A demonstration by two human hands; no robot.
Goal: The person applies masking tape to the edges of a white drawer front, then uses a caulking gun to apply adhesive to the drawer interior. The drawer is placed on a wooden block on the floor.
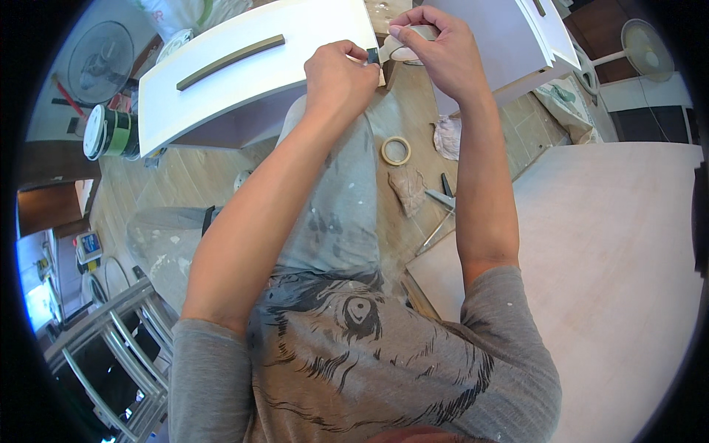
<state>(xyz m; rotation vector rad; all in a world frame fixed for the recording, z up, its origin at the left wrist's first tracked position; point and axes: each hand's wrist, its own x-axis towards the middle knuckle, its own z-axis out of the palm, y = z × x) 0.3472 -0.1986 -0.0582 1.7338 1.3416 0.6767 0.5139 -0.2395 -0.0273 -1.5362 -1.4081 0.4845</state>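
— What are the hands doing?
— The right hand [436,48] is closed around a roll of masking tape [416,43], raised above the white drawer front [244,70]. The left hand [340,74], curled tight, pinches the tape's loose end [374,55].

The right hand [436,52] hides most of the tape roll [413,44] it holds.

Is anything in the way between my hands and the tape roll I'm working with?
Nothing visible is. The right hand already holds the roll of tape, and the left hand pinches a small dark piece right at its edge, with the hands almost meeting. A second tape roll lies on the floor below, apart from both.
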